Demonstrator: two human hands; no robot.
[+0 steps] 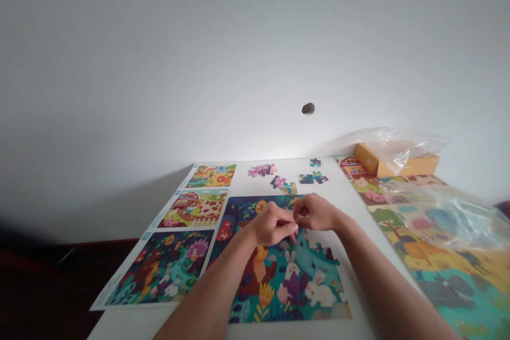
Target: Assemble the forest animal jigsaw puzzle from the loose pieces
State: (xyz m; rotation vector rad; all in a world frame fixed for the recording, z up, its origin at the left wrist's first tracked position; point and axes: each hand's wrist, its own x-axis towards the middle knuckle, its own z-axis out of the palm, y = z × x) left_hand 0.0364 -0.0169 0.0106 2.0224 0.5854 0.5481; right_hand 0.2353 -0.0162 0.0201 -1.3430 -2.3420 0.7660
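My left hand [274, 224] and my right hand [315, 212] meet over the upper right part of a partly assembled jigsaw puzzle [265, 271]. It shows white rabbits, a squirrel and plants on dark blue and teal. Both hands have their fingers pinched together, fingertips almost touching; whatever they hold, if anything, is hidden. The puzzle has a jagged open edge at its right, just below my right hand. Loose pieces lie beyond it: a purple group [263, 170], a purple piece [278, 181], a yellow-teal piece [290, 188], a dark piece [306, 179] and a teal piece [316, 162].
On the left lies a printed sheet [133, 241] with three pictures, the lowest matching the puzzle. Other colourful assembled puzzles [442, 239] cover the right side, partly under clear plastic [450, 218]. An orange box [414, 166] stands by the wall, which has a hole [308, 109].
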